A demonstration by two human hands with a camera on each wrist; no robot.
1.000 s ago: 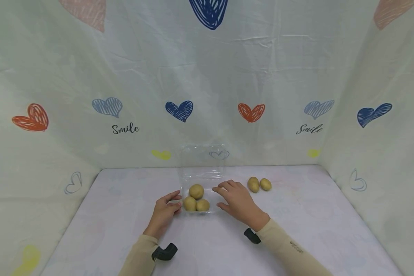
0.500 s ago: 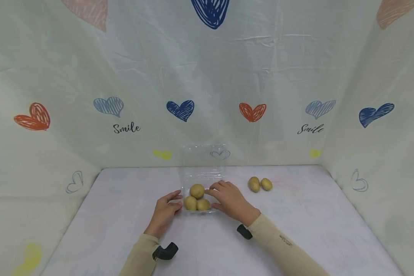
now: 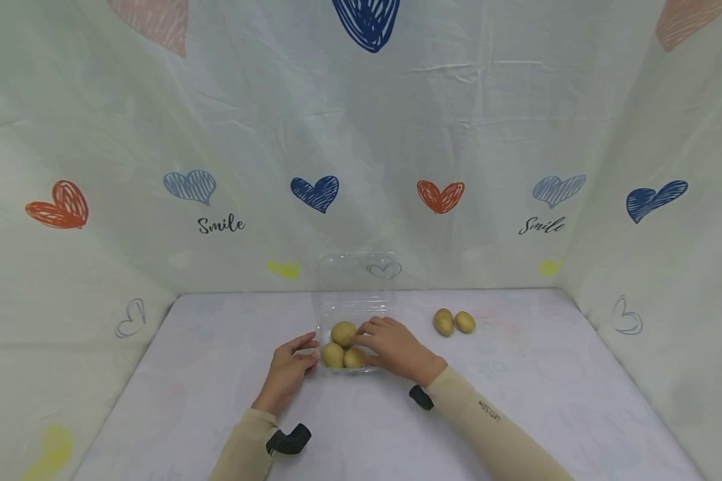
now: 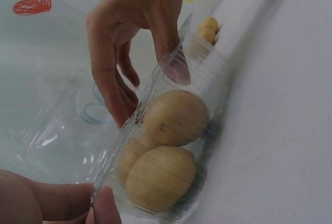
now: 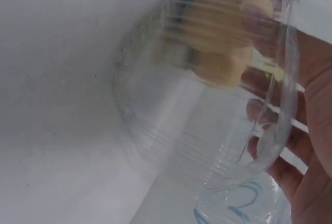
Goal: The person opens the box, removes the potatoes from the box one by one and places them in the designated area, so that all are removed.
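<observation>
A clear plastic clamshell container (image 3: 370,314) stands on the table with its lid (image 3: 355,280) raised at the back. Three potatoes lie inside: one behind (image 3: 343,333), one front left (image 3: 333,355), one front right (image 3: 353,359). At the left side my left hand (image 3: 285,374) pinches the container's rim between thumb and fingers, plain in the left wrist view. My right hand (image 3: 400,351) reaches over the right wall, fingers spread and bent. Its thumb (image 4: 176,71) is close by the nearest potato (image 4: 179,117); the other fingers hang apart from it.
Two more potatoes (image 3: 444,322) lie on the table right of the container, beyond the right hand. The white table (image 3: 517,387) meets a cloth backdrop (image 3: 361,133) printed with hearts. Dark camera mounts (image 3: 289,439) sit at both wrists.
My right hand has moved left, from beside the container to over its right part, close to the potatoes. The left hand has kept its place, and the potatoes lie as before.
</observation>
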